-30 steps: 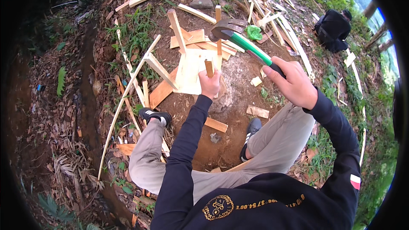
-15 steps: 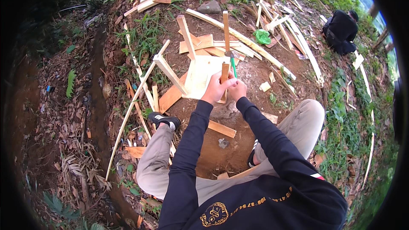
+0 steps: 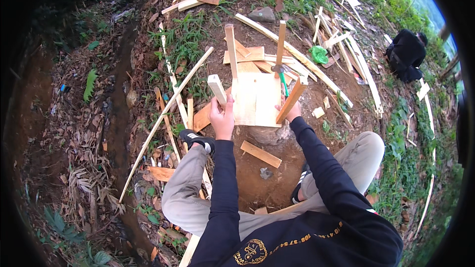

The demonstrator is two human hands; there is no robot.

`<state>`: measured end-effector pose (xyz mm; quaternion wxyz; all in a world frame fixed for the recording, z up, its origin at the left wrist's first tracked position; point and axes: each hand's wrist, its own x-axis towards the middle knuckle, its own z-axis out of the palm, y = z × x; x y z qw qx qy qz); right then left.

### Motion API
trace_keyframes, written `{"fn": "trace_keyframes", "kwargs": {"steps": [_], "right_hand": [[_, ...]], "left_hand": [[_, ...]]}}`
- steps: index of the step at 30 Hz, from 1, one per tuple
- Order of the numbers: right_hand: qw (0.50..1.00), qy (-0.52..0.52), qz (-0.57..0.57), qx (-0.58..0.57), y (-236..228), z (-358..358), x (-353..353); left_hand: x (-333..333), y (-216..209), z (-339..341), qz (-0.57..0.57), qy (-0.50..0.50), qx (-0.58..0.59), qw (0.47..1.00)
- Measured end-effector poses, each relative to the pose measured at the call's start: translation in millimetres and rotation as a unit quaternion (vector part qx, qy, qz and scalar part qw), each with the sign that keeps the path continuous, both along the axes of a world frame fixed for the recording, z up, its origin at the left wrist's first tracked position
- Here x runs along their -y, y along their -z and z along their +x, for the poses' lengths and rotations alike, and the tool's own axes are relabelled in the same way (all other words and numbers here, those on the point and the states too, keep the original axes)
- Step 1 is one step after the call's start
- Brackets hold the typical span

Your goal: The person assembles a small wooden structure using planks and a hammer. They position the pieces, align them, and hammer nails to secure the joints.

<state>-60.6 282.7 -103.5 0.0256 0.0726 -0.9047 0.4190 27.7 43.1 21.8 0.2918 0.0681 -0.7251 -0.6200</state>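
Observation:
A small wooden stool (image 3: 246, 101) stands with its legs up and its pale board seat on a tree stump (image 3: 269, 135). My left hand (image 3: 221, 120) is closed round the near left leg (image 3: 216, 88), low down by the board's edge. At the near right corner, my right hand (image 3: 294, 111) is partly hidden behind the tilted near right leg (image 3: 293, 100). A hammer (image 3: 283, 81) with a green handle leans out beyond it, its handle running down into my right hand. The two far legs rise from the board's back corners.
Long wooden strips (image 3: 302, 62) and loose boards (image 3: 255, 55) lie beyond the stool. A short plank (image 3: 261, 154) is on the soil between my feet. A green plastic bag (image 3: 318, 54) lies to the right. Farther off, a person in black (image 3: 407, 54) sits bent over.
My hands have parted from the near right leg; the left has moved to the near left leg. The stool has turned, its board now facing me squarely. The hammer stays by my right hand.

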Motion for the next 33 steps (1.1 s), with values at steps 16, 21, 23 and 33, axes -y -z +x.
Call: {"fn": "trace_keyframes", "kwargs": {"steps": [16,21,23,33], "right_hand": [[0.994,-0.044,-0.073,-0.070,13,-6,-7],[0.997,-0.041,-0.064,0.021,22,-5,3],[0.994,-0.019,-0.093,-0.053,36,-15,0],[0.994,-0.017,-0.105,-0.032,8,3,-4]], "left_hand": [[-154,-121,-40,-0.035,0.324,-0.110,0.939],[-140,-132,-51,0.011,0.433,0.044,0.900],[-147,-125,-56,0.079,0.442,0.026,0.893],[-133,-86,-49,0.150,0.316,-0.039,0.936]]}}
